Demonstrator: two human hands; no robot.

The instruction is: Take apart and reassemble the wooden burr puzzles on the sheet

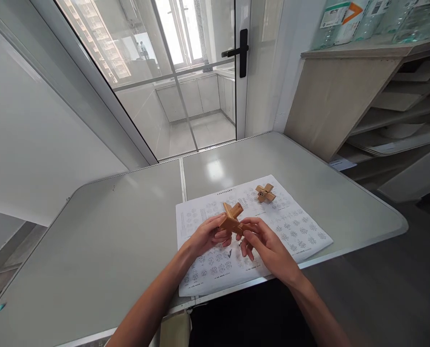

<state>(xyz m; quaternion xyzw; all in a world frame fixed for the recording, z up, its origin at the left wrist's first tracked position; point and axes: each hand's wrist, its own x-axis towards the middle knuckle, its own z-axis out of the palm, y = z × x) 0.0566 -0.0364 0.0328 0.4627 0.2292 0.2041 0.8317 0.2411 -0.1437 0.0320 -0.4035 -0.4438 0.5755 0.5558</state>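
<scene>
**Both hands closed on one wooden puzzle, held above the printed sheet**

My left hand [204,237] and my right hand [268,246] meet on the wooden burr puzzle [231,219]. Both are pinching it. The left fingers curl onto its lower left side with the thumb on the near face. The right thumb and forefinger close on its lower right end, and the remaining right fingers are folded beneath. The puzzle is made of crossed, notched sticks. One stick juts up and away from the grip, and the piece is tilted, not level. It is clear of the surface, carried just above the paper.

Directly under the grip lies the printed sheet [301,230], covered in rows of small diagrams. Its near edge runs along the table edge closest to me. Beyond the grip and slightly to its right, a second wooden puzzle [265,193] rests on the same sheet, apart from both hands and untouched.

The sheet lies on a pale grey table [110,250], which has a seam running away from the grip on its left side.

Further out, right of the grip, stands a wooden shelf unit [330,106]. Straight ahead is a glass door [146,86] with a black door handle [242,50].
</scene>
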